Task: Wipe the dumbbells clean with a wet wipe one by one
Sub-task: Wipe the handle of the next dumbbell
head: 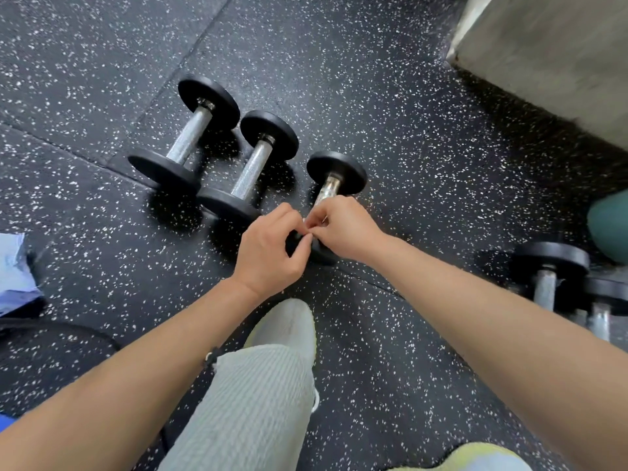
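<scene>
While both hands meet over the nearest dumbbell (334, 176) in the head view, the wiping itself looks not yet under way on it; the left hand (268, 248) and the right hand (343, 229) have their fingers curled in, fingertips pinched together on a small white scrap that I take to be the wet wipe (307, 222), most of it hidden, so whether it is being unfolded or bunched I cannot tell; it hangs just above that dumbbell's near plate and does not plainly touch the metal; the middle dumbbell (251, 168) and the left dumbbell (190, 136) lie side by side on the speckled floor (424, 158), untouched by either hand; more dumbbells (550, 277) sit well apart at the right edge; nothing on any surface shows which are already clean, so I judge most of the job remains, starting with the one under the hands.
</scene>
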Motion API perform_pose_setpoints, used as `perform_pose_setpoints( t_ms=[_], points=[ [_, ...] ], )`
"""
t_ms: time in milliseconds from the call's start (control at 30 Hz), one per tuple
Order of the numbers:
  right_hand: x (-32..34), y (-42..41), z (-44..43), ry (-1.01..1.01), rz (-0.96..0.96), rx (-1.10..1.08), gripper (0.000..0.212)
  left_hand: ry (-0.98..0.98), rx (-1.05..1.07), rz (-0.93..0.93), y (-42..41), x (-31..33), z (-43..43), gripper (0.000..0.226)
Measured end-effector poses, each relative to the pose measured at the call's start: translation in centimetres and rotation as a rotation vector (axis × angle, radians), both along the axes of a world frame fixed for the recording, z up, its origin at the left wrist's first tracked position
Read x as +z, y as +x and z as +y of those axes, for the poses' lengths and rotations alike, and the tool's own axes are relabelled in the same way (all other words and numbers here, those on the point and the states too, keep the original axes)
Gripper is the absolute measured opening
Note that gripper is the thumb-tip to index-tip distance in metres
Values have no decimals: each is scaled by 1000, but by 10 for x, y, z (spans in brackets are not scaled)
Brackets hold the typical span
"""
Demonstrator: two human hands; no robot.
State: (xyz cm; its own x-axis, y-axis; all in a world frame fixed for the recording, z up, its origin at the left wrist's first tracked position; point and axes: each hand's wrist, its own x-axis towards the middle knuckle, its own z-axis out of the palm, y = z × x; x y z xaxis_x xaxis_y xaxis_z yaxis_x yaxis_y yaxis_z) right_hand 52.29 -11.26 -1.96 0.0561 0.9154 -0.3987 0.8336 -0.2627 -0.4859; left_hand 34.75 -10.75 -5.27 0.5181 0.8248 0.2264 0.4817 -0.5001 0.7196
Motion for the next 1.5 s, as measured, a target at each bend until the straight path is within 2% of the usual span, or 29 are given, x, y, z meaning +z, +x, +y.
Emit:
perform_pose_setpoints(
  t_ms=[67,233,467,633,800,933,1033,1267,1433,1500],
  points=[
    [-1,5,5,49,-52,1,13,-5,-13,4,1,3,0,11],
    [0,15,18,149,-114,-190,15,-11,-35,11,5,6,-3,12],
    [4,2,3,4,-84,27,13,-17,-28,18,3,3,0,10],
    [0,11,19,127,-154,-83,20,-40,-29,7,3,4,0,9],
    [-4,10,17,209,-237,-162,15,-83,-40,-25,8,3,-2,13],
    [-2,3,-6,169,-157,-21,14,-105,-55,-33,12,0,-5,13],
    [3,3,-14,152,-173,98,11,-104,-74,-19,13,-1,-7,12],
    [4,15,18,146,-172,-163,20,-101,-66,-19,10,2,-3,11],
    [8,11,-12,-22,-22,21,19,-114,-66,-17,8,1,1,13],
    [5,16,-15,-7,-39,58,21,-117,-78,-17,9,2,-1,11]
  ],
)
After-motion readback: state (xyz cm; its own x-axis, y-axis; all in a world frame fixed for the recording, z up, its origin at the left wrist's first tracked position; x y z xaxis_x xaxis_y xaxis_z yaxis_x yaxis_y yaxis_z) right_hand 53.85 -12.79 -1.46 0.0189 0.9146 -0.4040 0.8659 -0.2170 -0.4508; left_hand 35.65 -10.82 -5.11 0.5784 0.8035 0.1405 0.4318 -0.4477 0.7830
